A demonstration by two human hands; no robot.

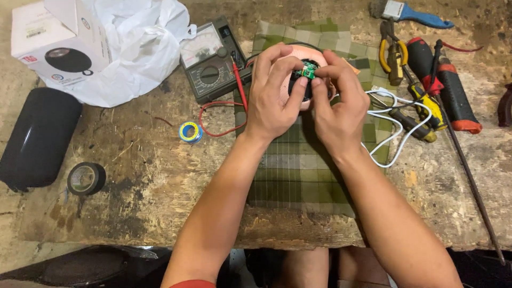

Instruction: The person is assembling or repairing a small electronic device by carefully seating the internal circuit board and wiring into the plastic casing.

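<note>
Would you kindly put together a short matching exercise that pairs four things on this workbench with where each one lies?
Things:
1. small green circuit board
2. black tape roll
3. analog multimeter
4. blue-handled brush

Places:
A. top right corner of the bench
B. between the fingertips of both hands, over the round pink casing
C. left part of the bench, beside the black cylindrical speaker
D. just left of the green checked cloth, near the white plastic bag

Pairs: 1-B, 2-C, 3-D, 4-A
</note>
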